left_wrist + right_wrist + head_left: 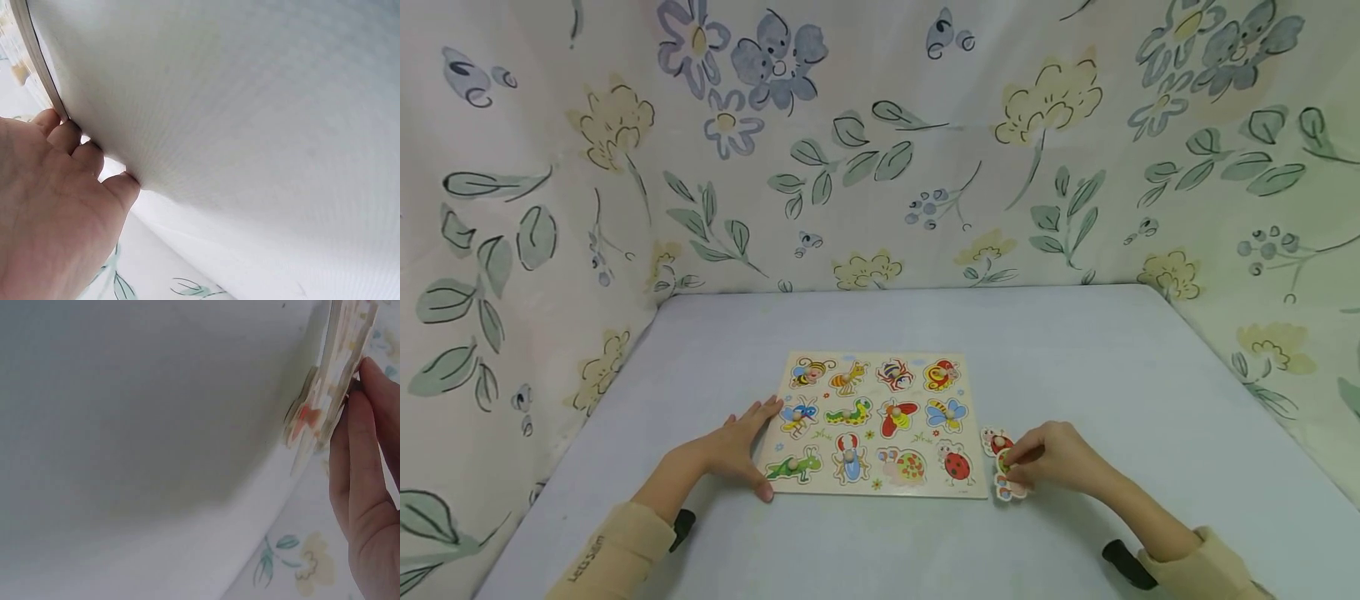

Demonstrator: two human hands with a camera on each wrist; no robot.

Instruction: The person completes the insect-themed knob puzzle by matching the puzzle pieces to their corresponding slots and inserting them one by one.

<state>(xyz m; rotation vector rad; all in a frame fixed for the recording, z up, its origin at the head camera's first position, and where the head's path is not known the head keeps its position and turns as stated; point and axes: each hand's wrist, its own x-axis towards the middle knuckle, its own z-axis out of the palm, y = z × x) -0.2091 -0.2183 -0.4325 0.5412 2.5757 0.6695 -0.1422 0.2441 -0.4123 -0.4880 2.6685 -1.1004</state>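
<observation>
A wooden peg puzzle board (pixel 850 443) with printed insects lies on the table. Along its left edge, my left hand (pixel 727 446) rests with thumb and fingers spread, the thumb at the near corner; the left wrist view shows the fingertips (pixel 129 182) beside the edge. Just off the board's right edge, my right hand (pixel 1060 458) pinches a snail piece (pixel 1011 490) by its knob, partly covered by my fingers. A ladybug piece (pixel 997 441) with a knob lies right behind it. The board's snail picture (pixel 904 467) and ladybug picture (pixel 956 461) show flat, without knobs.
Other knobbed insect pieces, such as the caterpillar (pixel 847 412) and the stag beetle (pixel 850 458), sit in the board. A white cloth covers the table (pixel 880 321). Floral curtains (pixel 880 208) hang at the back and both sides.
</observation>
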